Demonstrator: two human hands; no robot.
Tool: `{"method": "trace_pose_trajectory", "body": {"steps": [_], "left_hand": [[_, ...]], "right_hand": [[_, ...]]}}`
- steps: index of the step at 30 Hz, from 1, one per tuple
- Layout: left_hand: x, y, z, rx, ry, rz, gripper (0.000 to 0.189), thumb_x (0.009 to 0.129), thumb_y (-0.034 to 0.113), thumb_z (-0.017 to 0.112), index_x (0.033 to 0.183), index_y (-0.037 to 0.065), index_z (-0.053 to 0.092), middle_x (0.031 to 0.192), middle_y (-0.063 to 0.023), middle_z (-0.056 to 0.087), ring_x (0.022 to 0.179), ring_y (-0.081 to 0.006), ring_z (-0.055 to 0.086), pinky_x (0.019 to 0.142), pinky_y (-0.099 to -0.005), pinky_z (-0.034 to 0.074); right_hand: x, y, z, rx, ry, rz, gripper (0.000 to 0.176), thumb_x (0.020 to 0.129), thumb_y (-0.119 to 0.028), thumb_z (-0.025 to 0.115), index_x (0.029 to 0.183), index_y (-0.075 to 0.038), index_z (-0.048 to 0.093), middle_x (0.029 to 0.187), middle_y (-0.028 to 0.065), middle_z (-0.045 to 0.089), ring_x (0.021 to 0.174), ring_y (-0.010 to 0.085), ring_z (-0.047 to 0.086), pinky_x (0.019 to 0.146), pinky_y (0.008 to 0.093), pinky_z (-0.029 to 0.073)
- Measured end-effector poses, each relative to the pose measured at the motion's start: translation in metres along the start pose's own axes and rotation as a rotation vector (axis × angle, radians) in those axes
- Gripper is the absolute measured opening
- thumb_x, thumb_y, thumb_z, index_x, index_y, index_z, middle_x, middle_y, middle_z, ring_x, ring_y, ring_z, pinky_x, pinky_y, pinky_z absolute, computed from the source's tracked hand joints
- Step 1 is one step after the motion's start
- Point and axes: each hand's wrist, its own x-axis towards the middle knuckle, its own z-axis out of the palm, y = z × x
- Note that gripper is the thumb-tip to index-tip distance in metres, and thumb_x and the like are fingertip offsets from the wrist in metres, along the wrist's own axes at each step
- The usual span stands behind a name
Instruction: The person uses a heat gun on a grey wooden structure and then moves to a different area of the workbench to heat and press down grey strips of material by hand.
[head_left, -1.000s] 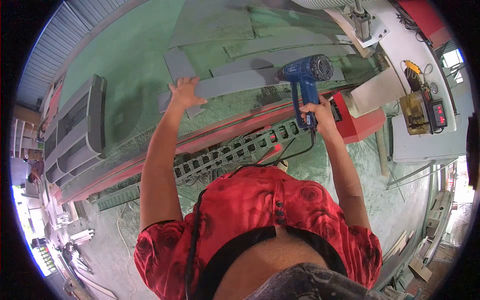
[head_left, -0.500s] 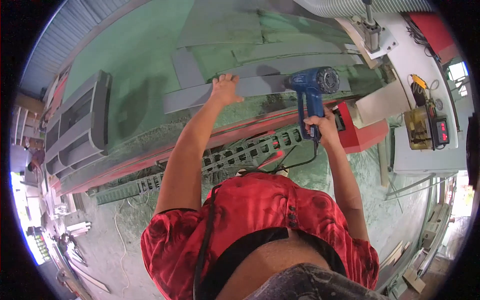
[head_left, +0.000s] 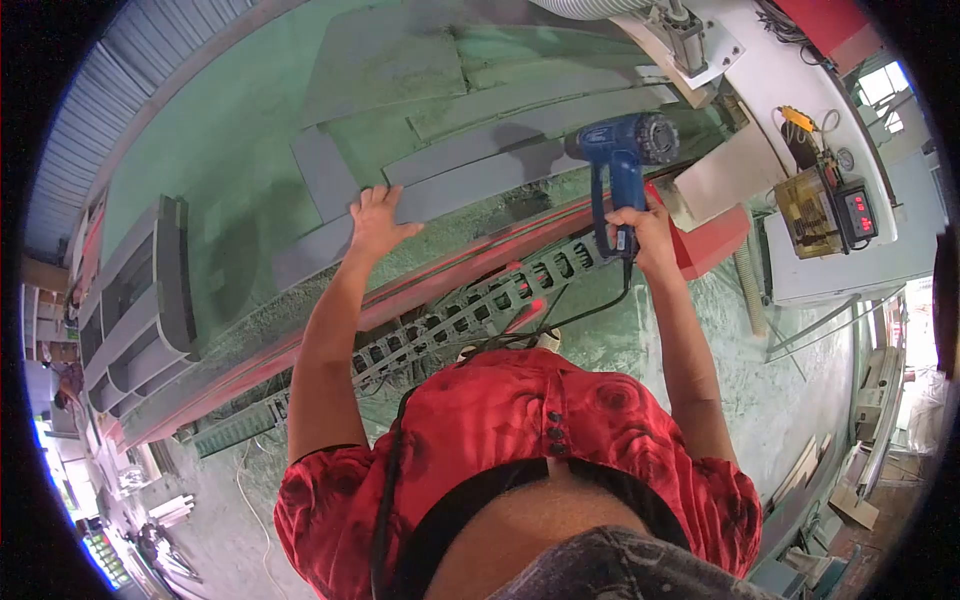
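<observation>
A blue heat gun [head_left: 622, 160] is gripped by its handle in my right hand [head_left: 645, 238]. Its nozzle faces left, over the grey strips, and its black cord runs down and left toward my body. My left hand [head_left: 378, 225] lies with fingers spread on the long grey strip [head_left: 455, 193] near the front edge of the green table. Behind that strip is a second curved grey strip [head_left: 470, 148], and a short grey piece [head_left: 322, 175] lies crosswise to the left.
A grey slatted frame [head_left: 140, 305] stands at the left of the green table [head_left: 235, 130]. A red rail and a cable chain [head_left: 480, 300] run along the front edge. To the right are a red housing [head_left: 712, 245] and a device with a red digital display [head_left: 857, 215].
The view has turned, so the table's things sit further left. My left hand is still spread on the grey strip. The heat gun stays in my right hand, its nozzle still facing left.
</observation>
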Motion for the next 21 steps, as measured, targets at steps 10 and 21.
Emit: {"method": "trace_pose_trajectory", "body": {"steps": [10, 21], "left_hand": [[-0.024, -0.019, -0.017, -0.025, -0.012, -0.117, 0.079, 0.059, 0.044, 0.077, 0.125, 0.009, 0.051, 0.115, -0.0074, 0.048, 0.114, -0.0277, 0.04, 0.092, -0.045, 0.032], [-0.022, -0.021, -0.022, -0.032, -0.048, -0.126, 0.078, 0.059, 0.044, 0.077, 0.125, 0.011, 0.052, 0.116, -0.0074, 0.049, 0.116, -0.027, 0.04, 0.093, -0.0443, 0.032]], "right_hand": [[0.028, 0.001, -0.015, 0.014, 0.078, 0.001, 0.029, 0.06, 0.0, 0.069, 0.085, -0.002, 0.055, 0.069, 0.0065, 0.058, 0.049, 0.0168, 0.057, 0.045, 0.028, 0.045], [0.046, 0.009, -0.01, -0.001, 0.031, -0.001, 0.028, 0.06, 0.0, 0.07, 0.082, -0.001, 0.054, 0.066, 0.0071, 0.058, 0.049, 0.0171, 0.057, 0.044, 0.0291, 0.045]]}}
